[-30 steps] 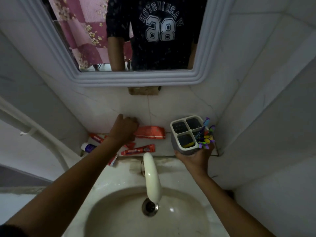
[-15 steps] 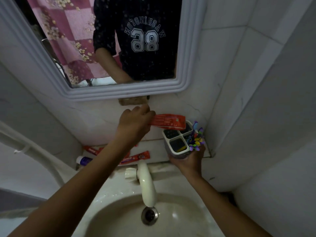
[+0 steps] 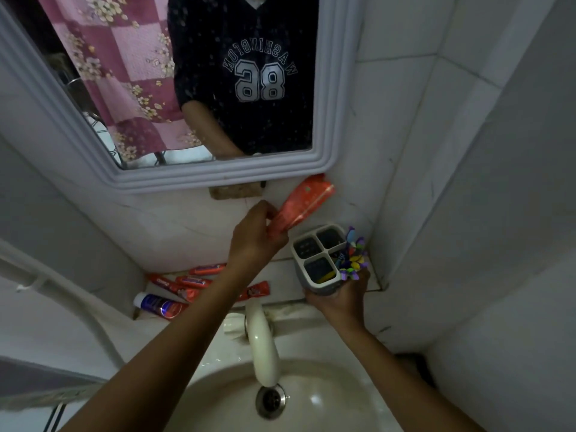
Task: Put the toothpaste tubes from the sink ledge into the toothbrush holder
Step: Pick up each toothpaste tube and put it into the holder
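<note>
My left hand (image 3: 255, 235) grips an orange-red toothpaste tube (image 3: 300, 204) by its lower end. The tube tilts up and to the right, just above and left of the toothbrush holder (image 3: 311, 244). The holder is grey with a white four-compartment top. My right hand (image 3: 341, 299) holds it from below, lifted off the ledge. Colourful toothbrushes (image 3: 353, 260) stick out of its right compartment. Several more red toothpaste tubes (image 3: 193, 280) lie on the sink ledge (image 3: 282, 266), one partly hidden under my left forearm. A blue-and-red tube with a white cap (image 3: 159, 305) lies at the ledge's left end.
A cream faucet (image 3: 261, 344) curves over the basin (image 3: 343, 400) with its drain (image 3: 270, 400). A framed mirror (image 3: 328, 120) hangs on the tiled wall above. The corner wall (image 3: 436, 182) closes in on the right. A white pipe (image 3: 62, 294) runs at left.
My left hand lifted the orange-red tube off the ledge and swung it from lying flat to tilted up beside the holder. My right hand kept its grip on the holder.
</note>
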Demonstrator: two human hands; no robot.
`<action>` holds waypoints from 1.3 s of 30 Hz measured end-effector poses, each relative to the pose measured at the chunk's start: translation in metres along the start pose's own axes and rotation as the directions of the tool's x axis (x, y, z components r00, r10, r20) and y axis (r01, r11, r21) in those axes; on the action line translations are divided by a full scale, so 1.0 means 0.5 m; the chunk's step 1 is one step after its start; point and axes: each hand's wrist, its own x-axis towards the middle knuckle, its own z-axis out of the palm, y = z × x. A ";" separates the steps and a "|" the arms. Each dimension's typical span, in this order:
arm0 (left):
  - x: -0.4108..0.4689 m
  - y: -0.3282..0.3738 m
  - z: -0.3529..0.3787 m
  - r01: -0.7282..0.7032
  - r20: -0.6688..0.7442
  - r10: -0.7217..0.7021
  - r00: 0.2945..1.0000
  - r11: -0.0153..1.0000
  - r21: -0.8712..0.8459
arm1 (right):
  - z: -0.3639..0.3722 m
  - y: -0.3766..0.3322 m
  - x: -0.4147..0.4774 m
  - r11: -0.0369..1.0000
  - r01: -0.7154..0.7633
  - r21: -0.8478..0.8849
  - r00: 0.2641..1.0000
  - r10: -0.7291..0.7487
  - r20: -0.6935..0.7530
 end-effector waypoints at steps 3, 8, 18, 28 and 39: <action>0.001 0.004 0.020 0.187 0.183 -0.119 0.976 0.887 -0.421 | 0.001 -0.005 -0.003 0.999 0.038 0.004 0.999 -0.038 0.007; 0.021 0.043 0.052 0.103 0.366 0.094 0.926 0.869 -0.484 | 0.003 -0.012 -0.010 0.996 0.084 -0.018 0.996 -0.084 -0.011; 0.081 0.067 0.131 -0.077 0.327 0.079 0.942 0.997 -0.018 | -0.007 -0.008 -0.002 0.997 -0.030 -0.066 0.999 0.031 0.013; -0.017 -0.138 -0.027 0.252 0.180 -0.238 0.954 0.966 -0.061 | -0.032 0.035 0.004 0.968 -0.250 -0.023 0.929 0.246 0.276; -0.173 -0.342 -0.033 0.218 0.007 -0.245 0.969 0.874 0.435 | -0.014 0.019 -0.013 0.994 -0.085 -0.069 0.959 0.100 0.267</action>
